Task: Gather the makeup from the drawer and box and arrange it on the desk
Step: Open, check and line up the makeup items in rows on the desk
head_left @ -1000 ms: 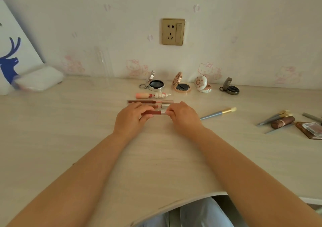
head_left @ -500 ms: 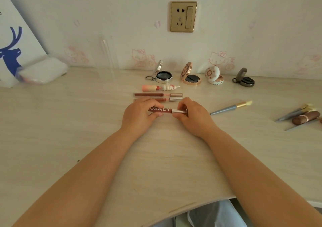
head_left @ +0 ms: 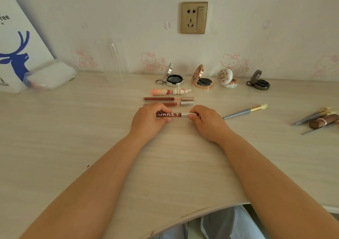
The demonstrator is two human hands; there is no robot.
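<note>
Both hands hold one dark red lip gloss tube (head_left: 171, 114) with white lettering, lying level just above the desk (head_left: 73, 137). My left hand (head_left: 149, 121) grips its red body, my right hand (head_left: 207, 122) pinches its silver cap end. Just behind lie two more brown-red lip glosses (head_left: 159, 98) (head_left: 170, 103) with their caps pulled off, and a pink tube (head_left: 171, 91). Several open compacts stand in a row by the wall: silver (head_left: 173, 78), rose gold (head_left: 202, 79), white floral (head_left: 227, 79), dark grey (head_left: 259, 82).
A blue-handled brush (head_left: 244, 111) lies right of my right hand. More brushes (head_left: 310, 117) and a brown tube (head_left: 323, 121) lie at the far right. A white pouch (head_left: 50, 76) and a deer-print bag (head_left: 16, 53) sit at the back left, a clear holder (head_left: 114, 60) by the wall.
Both hands have drawn the lettered lip gloss a little toward me, away from the row of tubes. The head camera has shifted, so the far-right items sit nearer the edge.
</note>
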